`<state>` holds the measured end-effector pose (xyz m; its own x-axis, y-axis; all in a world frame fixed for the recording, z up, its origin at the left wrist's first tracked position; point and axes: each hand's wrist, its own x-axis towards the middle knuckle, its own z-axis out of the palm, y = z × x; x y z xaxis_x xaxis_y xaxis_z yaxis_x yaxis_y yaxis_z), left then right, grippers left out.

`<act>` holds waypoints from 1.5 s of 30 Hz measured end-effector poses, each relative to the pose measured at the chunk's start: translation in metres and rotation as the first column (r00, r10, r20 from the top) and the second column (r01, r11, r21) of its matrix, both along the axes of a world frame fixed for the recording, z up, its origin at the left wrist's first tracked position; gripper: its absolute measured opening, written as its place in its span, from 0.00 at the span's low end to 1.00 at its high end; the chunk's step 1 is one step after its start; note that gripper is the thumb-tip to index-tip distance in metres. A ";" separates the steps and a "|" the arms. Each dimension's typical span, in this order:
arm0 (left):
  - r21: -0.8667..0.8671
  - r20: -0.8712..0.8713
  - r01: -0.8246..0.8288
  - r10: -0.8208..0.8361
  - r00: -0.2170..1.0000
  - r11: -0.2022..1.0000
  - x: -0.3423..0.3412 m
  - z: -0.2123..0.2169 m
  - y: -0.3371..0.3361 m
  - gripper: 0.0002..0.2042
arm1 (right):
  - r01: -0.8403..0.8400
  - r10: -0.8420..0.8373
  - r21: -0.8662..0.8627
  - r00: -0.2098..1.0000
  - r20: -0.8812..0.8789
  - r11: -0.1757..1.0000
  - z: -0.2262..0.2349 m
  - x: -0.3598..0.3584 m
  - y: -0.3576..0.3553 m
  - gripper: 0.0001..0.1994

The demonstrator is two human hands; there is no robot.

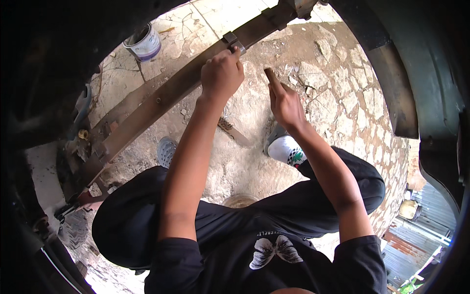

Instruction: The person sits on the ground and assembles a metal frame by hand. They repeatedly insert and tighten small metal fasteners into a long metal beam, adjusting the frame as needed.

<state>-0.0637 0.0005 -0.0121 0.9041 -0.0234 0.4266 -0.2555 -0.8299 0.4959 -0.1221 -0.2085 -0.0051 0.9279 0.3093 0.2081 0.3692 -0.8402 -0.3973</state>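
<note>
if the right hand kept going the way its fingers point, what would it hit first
Probably the leaf spring: the right hand points up and slightly left toward the clamp that the left hand grips. Depth is unclear, so it might pass by.

One leaf spring (166,93), one metal clamp (233,41), one tin can (143,43), two shoes (286,147), two hands (221,73)

Rusty brown leaf spring (161,98), white-and-purple can (143,43), perhaps checkered white sock (288,151).

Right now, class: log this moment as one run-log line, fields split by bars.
left hand: grip on clamp of leaf spring | right hand: holds brown tool, clear of spring | tin behind spring
</note>
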 end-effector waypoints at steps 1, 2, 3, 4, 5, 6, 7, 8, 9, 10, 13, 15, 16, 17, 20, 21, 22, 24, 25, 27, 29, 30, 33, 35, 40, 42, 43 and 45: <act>0.012 0.003 -0.002 0.002 1.000 1.000 -0.005 -0.004 0.000 0.11 | -0.003 0.003 0.042 1.000 0.003 0.999 0.005 0.009 0.008 0.25; 0.025 0.014 0.005 -0.006 1.000 1.000 -0.006 -0.005 -0.002 0.10 | 0.003 -0.005 0.086 1.000 0.014 0.996 0.016 0.020 0.018 0.25; 0.029 0.002 0.015 -0.015 1.000 0.999 -0.001 -0.002 0.001 0.10 | -0.055 0.046 0.122 0.996 0.076 0.991 0.023 0.036 0.027 0.26; 0.027 -0.013 0.016 -0.016 1.000 0.999 0.005 0.001 0.003 0.10 | -0.057 0.054 0.052 0.997 0.064 0.997 0.024 0.056 0.034 0.26; 0.024 -0.037 0.014 -0.013 0.999 1.000 0.005 0.003 0.004 0.10 | -0.063 0.064 -0.018 0.997 0.042 0.998 0.021 0.075 0.040 0.27; 0.020 -0.061 0.009 -0.008 0.998 1.000 0.005 0.004 0.004 0.10 | -0.071 0.073 -0.090 0.997 0.020 0.993 0.024 0.086 0.047 0.28; 0.021 -0.061 0.009 -0.007 0.998 1.000 0.004 0.004 0.003 0.10 | -0.075 0.074 -0.191 0.997 -0.010 0.979 0.026 0.093 0.050 0.26; 0.022 -0.056 0.006 -0.004 0.998 1.000 0.004 0.003 0.002 0.10 | -0.067 0.069 -0.212 0.998 0.003 0.975 0.031 0.099 0.054 0.25; 0.022 -0.052 0.004 -0.003 0.999 1.000 0.005 0.003 0.000 0.10 | -0.057 0.063 -0.233 0.998 0.016 0.971 0.036 0.105 0.058 0.24; 0.023 -0.038 -0.015 0.016 0.999 1.000 0.005 0.002 0.001 0.10 | -0.046 0.055 -0.254 0.998 0.028 0.966 0.040 0.111 0.063 0.23; 0.016 -0.050 -0.019 0.020 0.999 1.000 0.000 0.002 -0.005 0.11 | -0.070 0.067 -0.294 0.998 -0.021 0.953 0.051 0.135 0.070 0.16; 0.024 -0.109 -0.016 0.018 0.994 1.000 -0.001 0.003 -0.003 0.12 | -0.095 0.085 -0.295 0.995 -0.046 0.951 0.045 0.129 0.061 0.17; 0.033 -0.139 -0.017 0.022 0.990 0.999 -0.001 0.004 0.000 0.13 | -0.094 0.084 -0.302 0.995 -0.045 0.948 0.045 0.110 0.052 0.15; 0.013 -0.191 -0.007 0.009 0.982 1.000 0.000 0.006 -0.001 0.13 | -0.091 0.083 -0.308 0.996 -0.039 0.947 0.047 0.101 0.048 0.13; -0.011 -0.106 -0.103 0.101 0.989 0.995 0.001 -0.002 -0.017 0.11 | -0.087 0.092 -0.294 0.996 0.002 0.952 0.047 0.114 0.055 0.13; -0.011 -0.112 -0.098 0.096 0.989 0.995 0.000 0.000 -0.022 0.11 | -0.106 0.108 -0.311 0.994 -0.012 0.945 0.046 0.130 0.059 0.13; 0.011 -0.121 -0.109 0.109 0.987 0.994 -0.002 0.001 -0.022 0.10 | -0.119 0.104 -0.315 0.992 -0.065 0.941 0.047 0.147 0.068 0.14; 0.045 -0.133 -0.129 0.134 0.982 0.991 -0.003 0.008 -0.019 0.08 | -0.092 0.080 -0.288 0.995 -0.051 0.953 0.048 0.152 0.072 0.17; 0.075 -0.177 -0.077 0.090 0.980 0.994 -0.001 0.011 -0.012 0.10 | -0.098 0.089 -0.289 0.995 -0.046 0.952 0.045 0.141 0.063 0.18; 0.032 -0.196 -0.059 0.064 0.979 0.998 0.000 0.015 -0.003 0.11 | -0.133 0.130 -0.296 0.991 -0.029 0.946 0.038 0.116 0.046 0.21; 0.002 -0.199 -0.054 0.053 0.979 0.999 -0.001 0.012 -0.004 0.11 | -0.126 0.130 -0.315 0.991 -0.006 0.941 0.036 0.114 0.043 0.23; 0.029 -0.178 -0.042 0.047 0.983 0.999 -0.002 0.008 -0.006 0.11 | -0.120 0.129 -0.326 0.992 0.005 0.938 0.037 0.113 0.041 0.24; 0.099 -0.172 -0.008 0.025 0.985 0.995 -0.004 0.006 -0.011 0.11 | -0.093 0.075 -0.383 0.995 -0.062 0.919 0.050 0.150 0.055 0.22; 0.136 -0.230 0.002 0.029 0.973 0.991 -0.004 0.014 -0.006 0.12 | -0.079 0.063 -0.379 0.997 -0.054 0.922 0.048 0.141 0.053 0.18; 0.069 -0.198 -0.028 0.041 0.979 0.997 -0.001 0.014 -0.009 0.15 | -0.088 -0.122 -0.515 0.925 -0.359 0.852 0.016 0.093 0.014 0.16; 0.083 -0.167 -0.036 0.049 0.985 0.996 -0.005 0.010 -0.019 0.17 | 0.224 -0.367 -0.370 0.849 -0.381 0.902 -0.033 0.101 -0.027 0.18; 0.072 -0.159 -0.019 0.031 0.987 0.997 -0.005 0.008 -0.017 0.19 | 0.246 -0.335 -0.303 0.896 -0.291 0.921 -0.042 0.094 -0.039 0.20; 0.067 -0.180 -0.026 0.038 0.983 0.997 -0.004 0.012 -0.016 0.20 | 0.193 -0.236 -0.179 0.936 -0.260 0.965 -0.050 0.079 -0.036 0.22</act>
